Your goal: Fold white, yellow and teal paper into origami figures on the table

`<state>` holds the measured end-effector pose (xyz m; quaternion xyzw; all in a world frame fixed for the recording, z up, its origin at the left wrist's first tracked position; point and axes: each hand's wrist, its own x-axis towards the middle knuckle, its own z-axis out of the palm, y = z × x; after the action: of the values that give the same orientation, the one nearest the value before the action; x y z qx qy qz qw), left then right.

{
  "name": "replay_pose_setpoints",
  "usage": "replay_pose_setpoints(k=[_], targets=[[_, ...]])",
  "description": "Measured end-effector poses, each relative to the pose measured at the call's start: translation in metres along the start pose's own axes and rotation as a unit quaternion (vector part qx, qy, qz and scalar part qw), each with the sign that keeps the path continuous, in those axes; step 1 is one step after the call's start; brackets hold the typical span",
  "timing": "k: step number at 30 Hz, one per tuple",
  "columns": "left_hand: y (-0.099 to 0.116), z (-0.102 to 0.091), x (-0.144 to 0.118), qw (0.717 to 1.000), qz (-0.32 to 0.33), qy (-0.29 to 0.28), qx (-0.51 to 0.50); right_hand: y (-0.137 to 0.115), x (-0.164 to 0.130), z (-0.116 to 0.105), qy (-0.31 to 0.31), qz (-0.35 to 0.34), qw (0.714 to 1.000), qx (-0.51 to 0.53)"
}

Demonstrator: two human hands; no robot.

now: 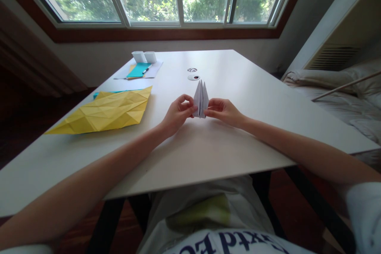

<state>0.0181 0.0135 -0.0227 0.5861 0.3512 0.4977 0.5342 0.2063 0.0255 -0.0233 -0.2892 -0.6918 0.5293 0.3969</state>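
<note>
A large creased yellow sheet [104, 112] is lying flat at the left of the white worktop [238, 135], a teal edge peeking out from under its far side; it is parked well apart from the hands, likely so the middle is kept free for folding. Farther back left, a teal sheet [138, 70] and a pen [146, 70] are resting on white paper [154, 70], with two small white folded pieces [144, 56] standing just behind, all out of reach of the work.

The left hand [177, 114] is being closed on the lower left side of a small white folded paper piece [201, 98], thumb and forefinger pinched. The piece is being held upright at mid-worktop, its pointed flaps fanned upward, its base apparently just above or touching the surface; which cannot be told. Held on end like this, the flaps are being kept apart and visible from above.

The right hand [224, 112] is pinching the lower right side of the same piece, so the model is being braced from both sides at its base, where the layers meet.

Beyond the piece, two small round items [193, 74] are lying on the worktop, too small to identify. At far right, a bed [336, 95] with rumpled covers is standing beside the worktop.
</note>
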Motion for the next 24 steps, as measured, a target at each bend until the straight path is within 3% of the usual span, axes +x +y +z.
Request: replay_pose_setpoints(k=[7, 17, 24], targets=[[0.0006, 0.0026, 0.0002, 0.999, -0.025, 0.001, 0.042, -0.0007, -0.0023, 0.0, 0.003, 0.048, 0.998, -0.031], [0.0028, 0.0026, -0.003, 0.993, -0.003, 0.006, 0.117, 0.0029, -0.0018, 0.0003, 0.014, 0.02, 0.998, -0.059], [0.0017, 0.0011, -0.0016, 0.995, 0.003, 0.012, 0.103, 0.0042, -0.0006, -0.0049, 0.013, 0.003, 0.998, -0.056]])
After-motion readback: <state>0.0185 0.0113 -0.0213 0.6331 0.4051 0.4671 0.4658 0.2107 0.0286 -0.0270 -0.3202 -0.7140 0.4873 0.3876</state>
